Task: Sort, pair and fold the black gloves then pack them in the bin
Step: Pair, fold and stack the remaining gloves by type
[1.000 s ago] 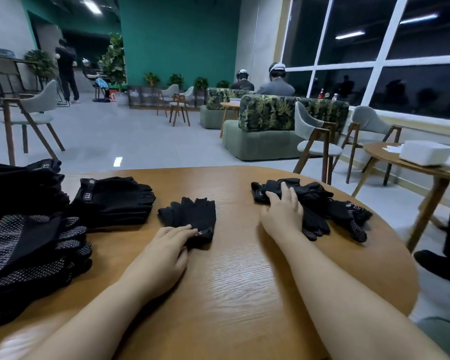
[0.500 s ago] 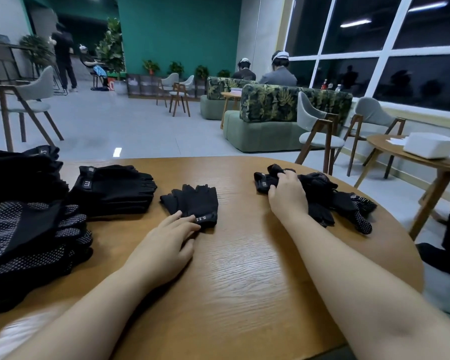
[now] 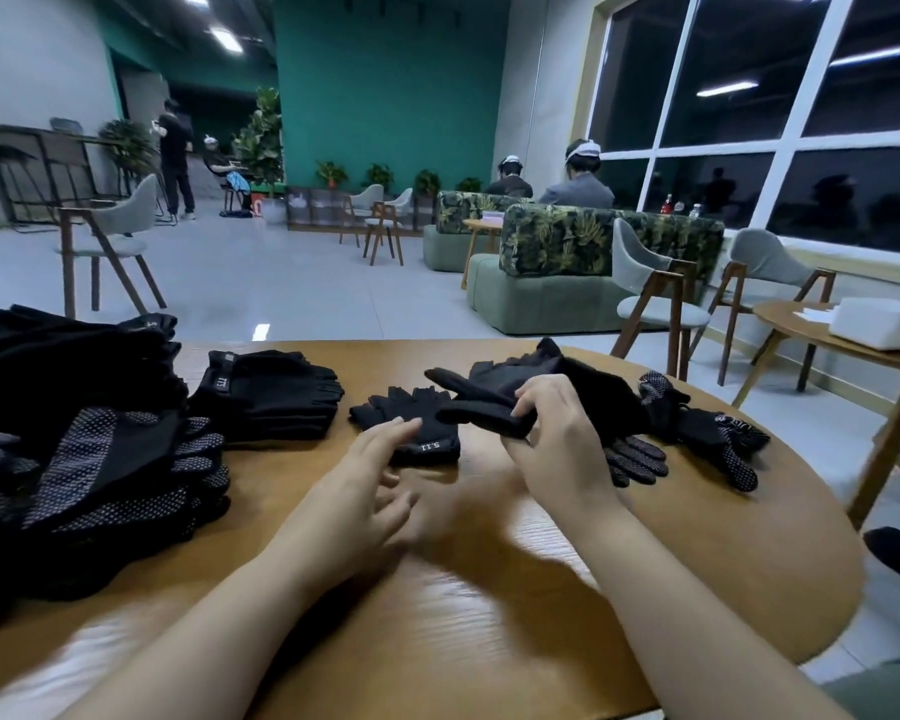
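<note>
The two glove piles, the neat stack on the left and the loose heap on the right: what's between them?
In the head view, one folded glove lies between the stack and the heap.

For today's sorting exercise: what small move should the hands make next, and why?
Probably bring the left hand, open and empty, up to the black glove that the right hand pinches above the table, so both can spread it flat for pairing.

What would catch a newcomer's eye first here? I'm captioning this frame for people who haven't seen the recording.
The right hand at table centre, pinching a black glove lifted off the loose pile on the right. Beside it the left hand hovers open by a folded fingerless pair. A tall stack of dotted-palm gloves fills the left edge of the wooden table.
</note>
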Action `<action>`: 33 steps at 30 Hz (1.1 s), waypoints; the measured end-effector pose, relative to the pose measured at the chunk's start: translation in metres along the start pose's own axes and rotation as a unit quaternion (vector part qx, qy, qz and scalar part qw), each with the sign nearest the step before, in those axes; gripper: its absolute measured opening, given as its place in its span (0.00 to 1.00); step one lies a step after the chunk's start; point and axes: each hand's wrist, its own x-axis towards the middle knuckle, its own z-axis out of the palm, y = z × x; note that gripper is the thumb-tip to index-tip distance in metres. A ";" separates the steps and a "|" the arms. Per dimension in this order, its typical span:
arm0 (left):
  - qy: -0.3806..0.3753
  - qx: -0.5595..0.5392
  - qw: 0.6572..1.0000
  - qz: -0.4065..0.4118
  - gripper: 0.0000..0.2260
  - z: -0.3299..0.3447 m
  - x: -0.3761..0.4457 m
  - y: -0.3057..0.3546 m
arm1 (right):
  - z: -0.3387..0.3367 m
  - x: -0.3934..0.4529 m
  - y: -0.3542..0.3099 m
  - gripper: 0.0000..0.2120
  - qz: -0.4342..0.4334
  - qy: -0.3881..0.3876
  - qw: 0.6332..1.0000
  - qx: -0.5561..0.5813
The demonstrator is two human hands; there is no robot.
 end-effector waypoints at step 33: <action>0.005 0.054 0.997 -0.053 0.12 -0.052 -0.079 -0.012 | 0.030 -0.012 -0.029 0.25 0.057 -0.321 0.931 -0.165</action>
